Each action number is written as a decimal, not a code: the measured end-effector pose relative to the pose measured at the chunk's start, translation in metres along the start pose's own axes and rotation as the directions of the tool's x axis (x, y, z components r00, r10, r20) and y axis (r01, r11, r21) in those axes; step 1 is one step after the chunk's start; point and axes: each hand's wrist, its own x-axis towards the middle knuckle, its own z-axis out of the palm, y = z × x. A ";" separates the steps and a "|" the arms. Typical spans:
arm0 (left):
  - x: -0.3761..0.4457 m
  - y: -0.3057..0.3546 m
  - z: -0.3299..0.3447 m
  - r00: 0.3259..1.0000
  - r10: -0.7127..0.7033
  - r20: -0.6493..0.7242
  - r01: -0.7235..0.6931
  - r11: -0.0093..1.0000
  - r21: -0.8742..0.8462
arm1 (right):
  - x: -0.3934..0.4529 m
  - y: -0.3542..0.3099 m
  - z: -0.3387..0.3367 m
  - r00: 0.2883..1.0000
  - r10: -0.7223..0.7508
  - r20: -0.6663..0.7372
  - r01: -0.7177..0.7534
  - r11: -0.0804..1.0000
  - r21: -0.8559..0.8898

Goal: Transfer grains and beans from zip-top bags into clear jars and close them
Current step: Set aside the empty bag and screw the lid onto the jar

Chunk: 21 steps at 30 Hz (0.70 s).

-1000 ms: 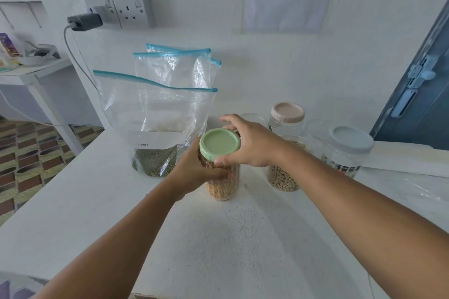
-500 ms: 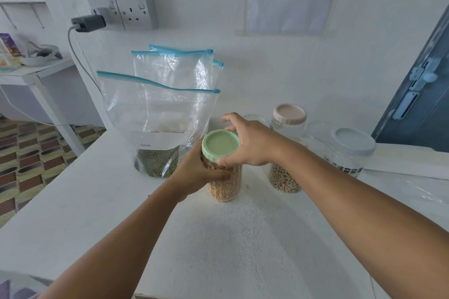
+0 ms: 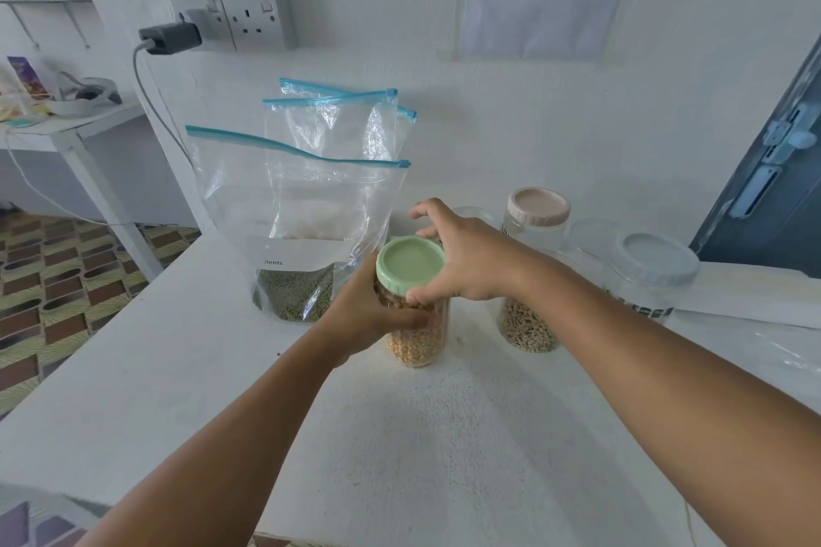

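White table [image 3: 422, 449] carries three lidded jars [image 3: 415, 342] (one held), upright zip-top bags [image 3: 297, 235].

Only thing I can actually read is "tents." on the white label strip [image 3: 296, 254] of the front zip-top bag [image 3: 284, 209].

Three clear zip-top plastic bags with blue seals [image 3: 306, 191] stand on the white worktop [image 3: 133, 369]. Three lidded clear jars: green-lidded [image 3: 411, 264], pink-lidded [image 3: 538, 207] and grey-lidded [image 3: 653, 258] (a fourth, lidless jar is too faint to confirm). Two hands [image 3: 462, 262].
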 end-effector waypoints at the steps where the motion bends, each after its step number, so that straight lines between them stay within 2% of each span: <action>1: 0.000 0.000 0.000 1.000 0.006 0.003 -0.006 1.000 -0.005 | 0.000 0.000 0.001 1.000 0.008 -0.003 -0.008 1.000 0.000; 8: -0.002 0.000 0.000 1.000 -0.002 0.002 0.002 1.000 -0.018 | -0.002 -0.002 0.009 0.995 0.056 -0.082 -0.061 0.997 -0.055; 12: -0.002 -0.001 0.002 1.000 0.003 0.000 -0.003 1.000 -0.020 | -0.003 -0.001 0.007 0.999 0.050 0.019 -0.051 0.992 0.112; 14: -0.002 -0.002 0.002 1.000 0.002 -0.011 -0.003 1.000 -0.024 | -0.001 0.001 0.007 0.998 0.040 0.040 -0.045 0.989 0.138; 19: -0.004 -0.005 0.005 1.000 0.014 -0.027 -0.016 0.998 -0.067 | -0.002 -0.002 0.019 0.987 0.077 -0.142 -0.070 0.996 0.057; 21: -0.004 -0.008 0.007 0.999 0.021 -0.041 -0.024 0.996 -0.083 | -0.003 -0.001 0.023 0.985 0.075 -0.156 -0.064 0.995 0.072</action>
